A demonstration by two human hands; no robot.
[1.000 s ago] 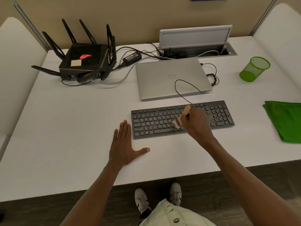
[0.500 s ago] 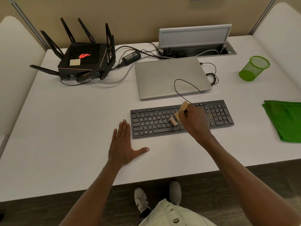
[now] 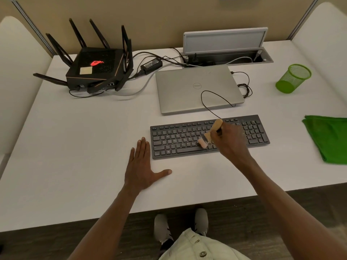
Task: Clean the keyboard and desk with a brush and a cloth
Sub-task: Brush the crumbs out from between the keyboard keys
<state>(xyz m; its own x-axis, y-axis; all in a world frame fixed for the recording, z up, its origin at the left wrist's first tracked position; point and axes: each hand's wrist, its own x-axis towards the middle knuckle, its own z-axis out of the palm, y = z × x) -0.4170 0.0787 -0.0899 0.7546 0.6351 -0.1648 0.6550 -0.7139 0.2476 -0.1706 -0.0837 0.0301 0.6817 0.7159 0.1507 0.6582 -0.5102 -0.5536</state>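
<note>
The keyboard (image 3: 209, 136) lies on the white counter (image 3: 75, 147), long axis running left to right, just in front of the closed laptop (image 3: 197, 89). The right hand (image 3: 228, 139) has its fingers wrapped round a small wooden brush (image 3: 209, 135), bristles down on the middle keys; unswept keys stretch away leftward. The left hand (image 3: 143, 167) rests flat, fingers straight, just beside the keyboard's left end. The green cloth (image 3: 328, 137) waits well apart, nearer the right hand.

Left hand (image 3: 142, 168) flat, palm down, fingers straight together, thumb splayed right. Right hand (image 3: 228, 141) curled in closed grip, arm reaching far-left from near right.
</note>
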